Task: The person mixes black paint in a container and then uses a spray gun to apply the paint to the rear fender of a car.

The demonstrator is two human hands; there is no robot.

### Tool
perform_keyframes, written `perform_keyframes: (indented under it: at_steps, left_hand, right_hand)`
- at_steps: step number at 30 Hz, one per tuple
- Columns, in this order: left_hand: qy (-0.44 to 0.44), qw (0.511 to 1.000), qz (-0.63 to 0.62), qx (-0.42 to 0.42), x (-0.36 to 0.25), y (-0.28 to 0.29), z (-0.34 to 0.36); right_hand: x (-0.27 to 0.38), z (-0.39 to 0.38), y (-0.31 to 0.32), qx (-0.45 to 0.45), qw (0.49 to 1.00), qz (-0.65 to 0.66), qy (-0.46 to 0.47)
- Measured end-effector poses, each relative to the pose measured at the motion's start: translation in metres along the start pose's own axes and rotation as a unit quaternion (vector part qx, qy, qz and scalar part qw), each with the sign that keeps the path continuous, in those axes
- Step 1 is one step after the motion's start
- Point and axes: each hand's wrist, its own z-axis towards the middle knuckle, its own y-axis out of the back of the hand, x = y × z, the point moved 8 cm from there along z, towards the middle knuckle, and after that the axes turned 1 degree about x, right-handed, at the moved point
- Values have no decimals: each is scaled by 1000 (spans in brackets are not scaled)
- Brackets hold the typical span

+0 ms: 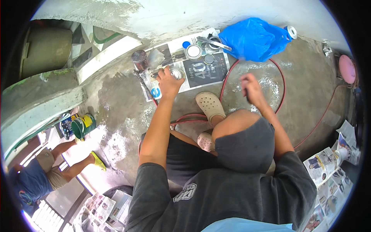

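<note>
Crouched over newspaper point(201, 71) spread on wet concrete floor point(127, 112).
Left hand point(167, 82) wrapped round small metal can point(177, 73) at the newspaper's near edge; right hand point(250, 88) raised, blurred, finger spread impossible to tell. Open tins point(194, 51) near the far edge, blue plastic bag point(255, 38) beside.

Shiny metal can point(177, 72); wet rough concrete floor point(119, 104); glossy blue plastic bag point(253, 38).
</note>
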Motion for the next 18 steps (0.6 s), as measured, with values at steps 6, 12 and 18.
perform_keyframes:
  at_steps: [6,12,18]
  left_hand:
    - [-19,1000,1,18,-9,1,6]
    - [-58,993,88,58,5,17,11]
    - [-98,991,65,63,-8,20,1]
  right_hand:
    - [-28,40,-137,208,967,-72,-128]
    - [-24,58,-186,246,953,-109,-140]
    - [-31,53,-200,268,944,-118,-155]
